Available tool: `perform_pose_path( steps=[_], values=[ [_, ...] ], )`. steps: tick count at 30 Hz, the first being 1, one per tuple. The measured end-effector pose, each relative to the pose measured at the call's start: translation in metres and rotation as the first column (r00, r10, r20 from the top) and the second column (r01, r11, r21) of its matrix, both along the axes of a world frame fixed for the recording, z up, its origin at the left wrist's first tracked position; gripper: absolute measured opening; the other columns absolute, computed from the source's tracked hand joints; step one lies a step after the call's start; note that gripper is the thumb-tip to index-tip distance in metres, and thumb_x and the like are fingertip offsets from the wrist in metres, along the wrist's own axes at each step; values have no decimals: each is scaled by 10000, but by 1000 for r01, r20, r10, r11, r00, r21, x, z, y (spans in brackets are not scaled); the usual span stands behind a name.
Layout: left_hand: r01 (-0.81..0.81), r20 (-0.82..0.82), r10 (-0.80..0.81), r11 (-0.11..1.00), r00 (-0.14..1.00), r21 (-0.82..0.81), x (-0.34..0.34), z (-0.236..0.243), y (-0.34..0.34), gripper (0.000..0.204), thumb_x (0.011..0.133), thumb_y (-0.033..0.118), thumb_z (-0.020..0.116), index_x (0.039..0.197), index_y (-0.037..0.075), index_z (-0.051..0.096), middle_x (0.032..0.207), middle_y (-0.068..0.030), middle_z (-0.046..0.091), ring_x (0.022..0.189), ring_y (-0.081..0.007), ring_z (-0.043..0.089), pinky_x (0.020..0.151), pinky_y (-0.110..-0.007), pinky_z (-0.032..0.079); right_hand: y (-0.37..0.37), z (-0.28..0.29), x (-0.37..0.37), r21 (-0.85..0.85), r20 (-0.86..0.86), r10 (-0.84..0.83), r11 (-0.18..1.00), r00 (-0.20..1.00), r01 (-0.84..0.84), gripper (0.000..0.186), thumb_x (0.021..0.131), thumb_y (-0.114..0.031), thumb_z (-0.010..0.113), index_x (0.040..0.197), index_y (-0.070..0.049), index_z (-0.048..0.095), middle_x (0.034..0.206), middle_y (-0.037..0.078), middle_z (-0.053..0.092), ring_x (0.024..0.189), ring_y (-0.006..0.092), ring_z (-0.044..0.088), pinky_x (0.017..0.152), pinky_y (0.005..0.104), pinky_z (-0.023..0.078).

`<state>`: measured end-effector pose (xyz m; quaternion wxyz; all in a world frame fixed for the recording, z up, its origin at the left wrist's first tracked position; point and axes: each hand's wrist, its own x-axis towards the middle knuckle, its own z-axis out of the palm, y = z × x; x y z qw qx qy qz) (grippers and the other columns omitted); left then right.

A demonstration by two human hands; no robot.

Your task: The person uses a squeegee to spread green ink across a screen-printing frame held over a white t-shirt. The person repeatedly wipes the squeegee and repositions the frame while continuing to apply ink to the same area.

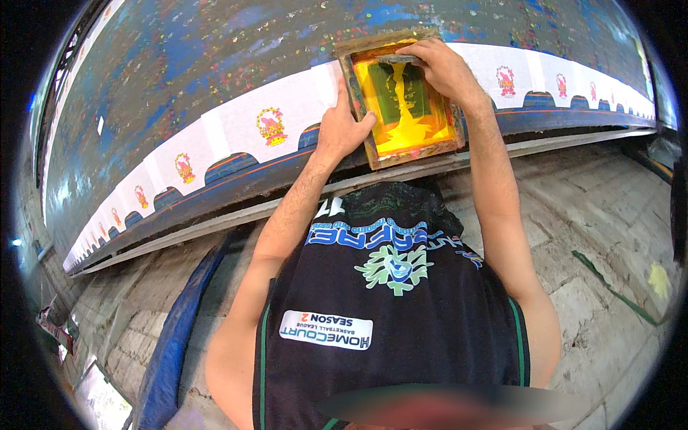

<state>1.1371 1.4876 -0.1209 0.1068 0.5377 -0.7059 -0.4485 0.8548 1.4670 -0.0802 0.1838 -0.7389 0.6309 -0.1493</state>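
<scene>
A wooden-framed screen (373,160) lies on white cut fabric pieces (236,132), with bright yellow ink pooled and streaked over its mesh around a greenish middle area. My left hand (344,125) grips the screen's left side, index finger along the outside, thumb at the inner edge. My right hand (451,75) is closed on a flat, ink-stained squeegee (394,59) at the top of the screen, its fingers curled over the tool. The fabric pieces on both sides carry small pink and yellow printed emblems (271,127).
The long table (179,64) has a dark, paint-spattered top and a pale rail (208,218) along its near side. Below are worn concrete flooring (588,215), a blue rolled tarp (179,330) at lower left and a green strip (609,283) at right. My black printed jersey fills the lower middle.
</scene>
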Motion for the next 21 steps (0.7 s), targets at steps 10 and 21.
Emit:
perform_pose_path(
  steps=[10, 21],
  values=[
    [51, 37, -51, 999, 998, 4, -7, 9, 5, 1115, 965, 352, 723, 1740, -96, 58, 958, -320, 794, 894, -500, 804, 844, -540, 674, 139, 20, 8, 102, 9, 22, 994, 1000, -23, 538, 898, 99, 620, 1375, -112, 755, 1320, 130, 749, 1271, 364, 685, 1107, 467, 571],
    [-7, 38, 12, 993, 999, -118, 27, 32, 0, 1122, 917, 279, 771, 1759, -54, 108, 1040, -278, 815, 851, -425, 819, 768, -492, 680, 137, 20, 36, -21, 69, 20, 1000, 997, -18, 523, 878, 90, 631, 1347, -104, 759, 1328, 124, 738, 1261, 359, 681, 1086, 481, 574]
  ],
)
